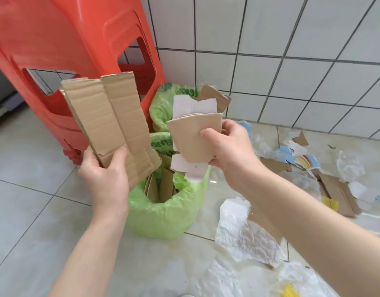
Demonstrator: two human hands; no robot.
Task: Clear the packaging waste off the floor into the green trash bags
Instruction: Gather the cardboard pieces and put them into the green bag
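A: Left hand (105,174) grips the corrugated cardboard strip (111,125); right hand (225,144) pinches a sheaf of card scraps (195,136), both above the near green trash bag (163,215) at frame centre.

B: That bag already holds upright cardboard. I'd slide the pieces in edge-first, alongside it. More waste (249,232) lies on the floor, lower right.

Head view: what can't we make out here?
- Rear green bag: its mouth and contents, hidden by the paper stack in the right hand.
- Front green bag: its fill depth; only cardboard tops show, and the corrugated cardboard in the left hand covers part of the mouth.
- Print on both bags: folded and partly covered, unreadable.
- Floor litter: cut off by the right and bottom edges.
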